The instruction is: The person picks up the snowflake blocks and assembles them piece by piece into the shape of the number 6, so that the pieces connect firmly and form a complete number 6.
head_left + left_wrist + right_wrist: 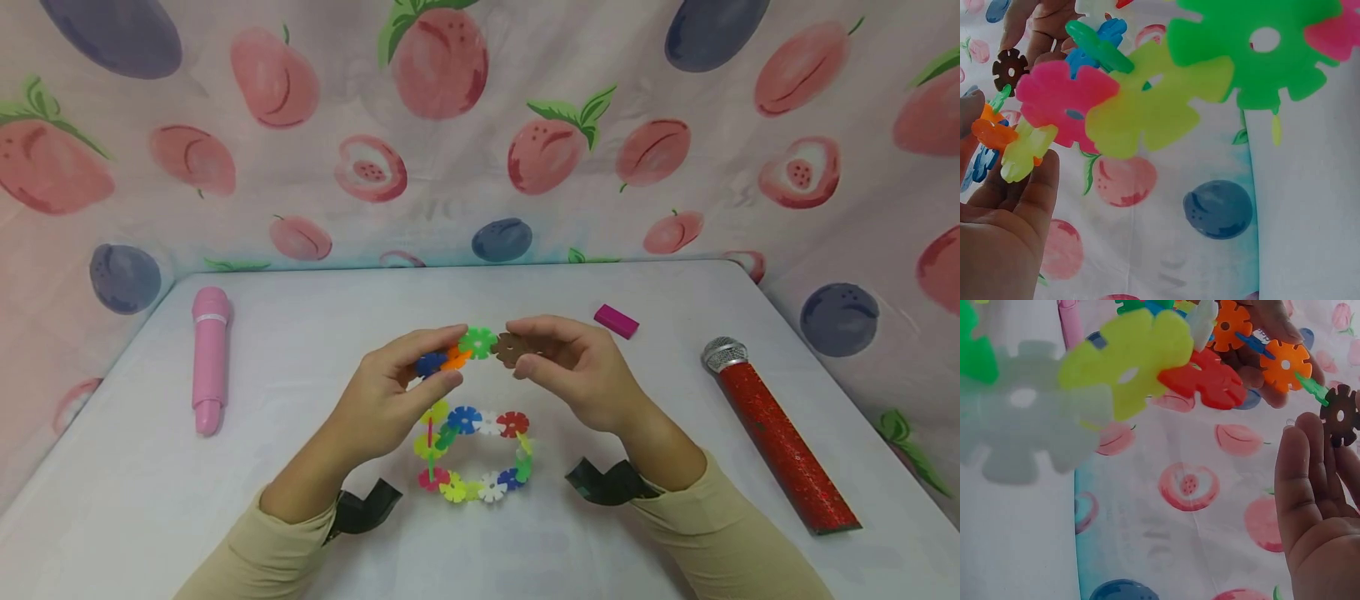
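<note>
A chain of colourful interlocking snowflake discs hangs in a loop below both hands, in pink, yellow, white, blue, red and green. My left hand pinches the upper left stretch, where a blue disc and an orange disc show between thumb and fingers. From there a green disc bridges the gap to a brown disc, which my right hand pinches by its outer side. In the right wrist view the brown disc stands on edge against the green one, in front of the right fingers.
On the white table a pink microphone-shaped stick lies at left. A red glittery microphone lies at right, and a small magenta block lies behind the right hand. A fruit-print cloth hangs behind the table.
</note>
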`<action>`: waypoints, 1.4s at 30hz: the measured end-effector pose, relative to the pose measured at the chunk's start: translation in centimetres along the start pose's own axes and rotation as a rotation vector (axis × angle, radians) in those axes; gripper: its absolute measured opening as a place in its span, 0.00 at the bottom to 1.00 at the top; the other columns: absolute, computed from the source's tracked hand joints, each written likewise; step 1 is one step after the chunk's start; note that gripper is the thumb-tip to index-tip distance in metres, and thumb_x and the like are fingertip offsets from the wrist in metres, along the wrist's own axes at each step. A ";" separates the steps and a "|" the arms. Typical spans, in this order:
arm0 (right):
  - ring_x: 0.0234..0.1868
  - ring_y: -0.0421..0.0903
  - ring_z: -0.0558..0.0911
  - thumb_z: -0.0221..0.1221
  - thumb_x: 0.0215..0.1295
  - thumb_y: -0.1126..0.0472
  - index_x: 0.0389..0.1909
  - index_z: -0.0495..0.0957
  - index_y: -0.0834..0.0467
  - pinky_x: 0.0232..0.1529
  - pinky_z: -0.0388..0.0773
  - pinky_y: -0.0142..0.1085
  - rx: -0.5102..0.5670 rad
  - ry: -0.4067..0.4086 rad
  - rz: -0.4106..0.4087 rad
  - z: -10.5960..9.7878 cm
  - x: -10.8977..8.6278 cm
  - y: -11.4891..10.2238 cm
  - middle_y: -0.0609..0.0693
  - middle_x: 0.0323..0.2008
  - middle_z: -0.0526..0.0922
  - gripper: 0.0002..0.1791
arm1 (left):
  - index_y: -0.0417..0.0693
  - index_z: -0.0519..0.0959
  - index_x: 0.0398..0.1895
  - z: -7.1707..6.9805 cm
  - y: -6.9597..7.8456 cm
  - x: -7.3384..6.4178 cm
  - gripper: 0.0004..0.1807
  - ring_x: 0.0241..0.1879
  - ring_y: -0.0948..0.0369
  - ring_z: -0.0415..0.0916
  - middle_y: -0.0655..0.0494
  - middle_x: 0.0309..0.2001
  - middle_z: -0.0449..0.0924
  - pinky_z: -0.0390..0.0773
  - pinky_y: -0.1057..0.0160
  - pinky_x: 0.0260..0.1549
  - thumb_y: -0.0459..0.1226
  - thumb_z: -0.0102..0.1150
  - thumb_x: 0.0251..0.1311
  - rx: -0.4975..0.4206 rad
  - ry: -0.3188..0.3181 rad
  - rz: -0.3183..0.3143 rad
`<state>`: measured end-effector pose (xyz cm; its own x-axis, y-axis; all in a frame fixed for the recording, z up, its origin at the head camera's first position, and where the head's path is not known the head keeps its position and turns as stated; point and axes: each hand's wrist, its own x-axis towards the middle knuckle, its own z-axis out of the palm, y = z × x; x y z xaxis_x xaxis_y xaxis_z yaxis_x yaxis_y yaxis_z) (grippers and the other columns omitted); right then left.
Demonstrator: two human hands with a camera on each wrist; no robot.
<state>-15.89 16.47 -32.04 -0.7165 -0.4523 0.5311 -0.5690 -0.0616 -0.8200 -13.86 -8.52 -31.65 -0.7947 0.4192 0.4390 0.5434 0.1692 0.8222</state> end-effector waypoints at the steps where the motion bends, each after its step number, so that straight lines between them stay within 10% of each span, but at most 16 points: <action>1: 0.47 0.46 0.86 0.59 0.68 0.73 0.54 0.74 0.76 0.46 0.82 0.38 -0.004 0.007 -0.007 0.0 0.0 0.0 0.49 0.47 0.85 0.16 | 0.38 0.74 0.65 0.0 0.0 0.0 0.25 0.54 0.56 0.76 0.49 0.56 0.79 0.79 0.57 0.51 0.25 0.62 0.63 -0.002 0.001 0.001; 42: 0.51 0.46 0.85 0.62 0.69 0.68 0.53 0.72 0.78 0.51 0.79 0.41 0.109 0.098 0.028 0.7 0.3 0.0 0.48 0.49 0.85 0.20 | 0.40 0.74 0.65 0.2 0.0 0.0 0.28 0.52 0.55 0.78 0.46 0.52 0.80 0.81 0.61 0.48 0.24 0.64 0.61 -0.023 0.029 -0.059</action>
<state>-15.76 15.69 -32.02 -0.7702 -0.3666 0.5219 -0.5051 -0.1490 -0.8501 -13.79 -8.37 -31.68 -0.8331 0.3827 0.3994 0.4890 0.1719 0.8552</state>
